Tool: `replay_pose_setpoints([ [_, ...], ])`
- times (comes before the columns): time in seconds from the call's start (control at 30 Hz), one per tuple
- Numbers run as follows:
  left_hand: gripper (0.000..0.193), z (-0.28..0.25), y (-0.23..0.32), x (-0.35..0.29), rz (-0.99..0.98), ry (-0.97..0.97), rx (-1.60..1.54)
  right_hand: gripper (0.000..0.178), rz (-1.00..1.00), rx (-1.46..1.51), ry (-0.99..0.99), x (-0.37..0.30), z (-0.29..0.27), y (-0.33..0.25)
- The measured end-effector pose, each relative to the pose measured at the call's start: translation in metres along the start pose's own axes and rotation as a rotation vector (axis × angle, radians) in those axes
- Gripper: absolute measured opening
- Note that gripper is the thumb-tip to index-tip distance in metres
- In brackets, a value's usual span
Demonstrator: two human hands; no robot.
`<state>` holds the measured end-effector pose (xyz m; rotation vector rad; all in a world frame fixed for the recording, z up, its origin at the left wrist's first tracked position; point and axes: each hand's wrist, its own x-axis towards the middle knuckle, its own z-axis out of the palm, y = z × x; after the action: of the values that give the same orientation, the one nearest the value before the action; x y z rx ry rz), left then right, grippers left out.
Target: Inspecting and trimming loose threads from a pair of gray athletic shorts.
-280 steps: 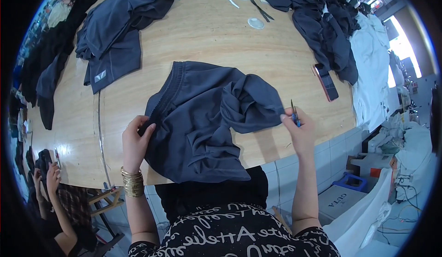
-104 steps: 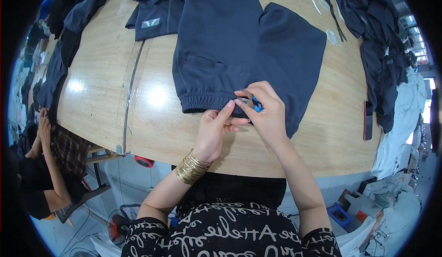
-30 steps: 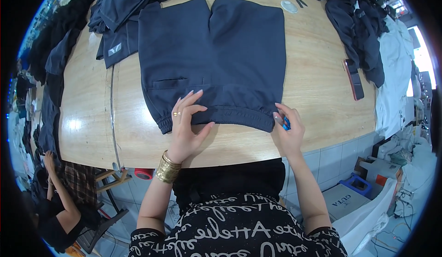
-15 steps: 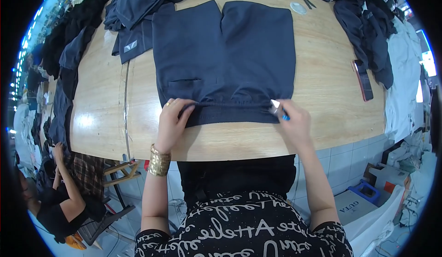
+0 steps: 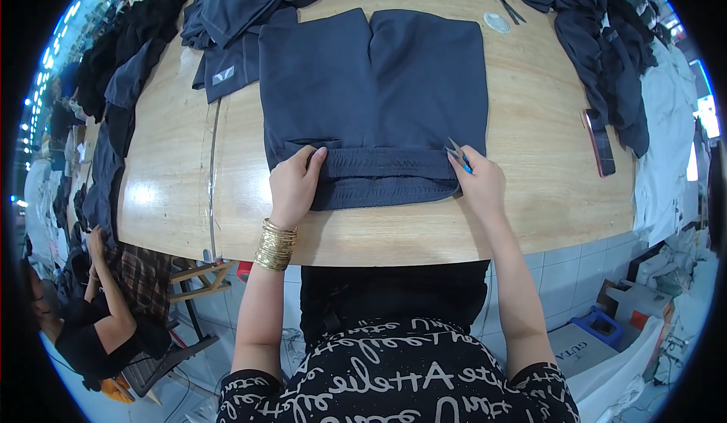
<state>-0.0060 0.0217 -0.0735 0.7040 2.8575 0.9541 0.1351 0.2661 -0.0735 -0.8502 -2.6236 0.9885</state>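
While the left hand (image 5: 297,183) clamps the waistband (image 5: 390,162) at left and the right hand (image 5: 482,181), closed around snips (image 5: 457,153), pinches it at right, the shorts (image 5: 356,109) lie flat near the front edge of the table (image 5: 560,203). Their dark blue-grey legs (image 5: 430,74) are smooth, the waistband puckered.

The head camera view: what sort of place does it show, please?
Probably a garment workshop: dark shorts lie on a wooden table, other dark garments are heaped farther back, and the right hand holds small blue-handled snips.
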Motion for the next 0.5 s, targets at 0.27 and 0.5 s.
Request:
replay_pose_setpoints([
  [0.27,0.036,0.005,0.002,-0.001,0.011,0.080,0.023,0.024,-0.054,-0.095,-0.018,0.006,0.001,0.003],
  [0.5,0.032,-0.007,0.003,0.002,-0.029,-0.046,-0.057,0.027,-0.035,-0.070,-0.013,0.005,0.000,-0.003],
])
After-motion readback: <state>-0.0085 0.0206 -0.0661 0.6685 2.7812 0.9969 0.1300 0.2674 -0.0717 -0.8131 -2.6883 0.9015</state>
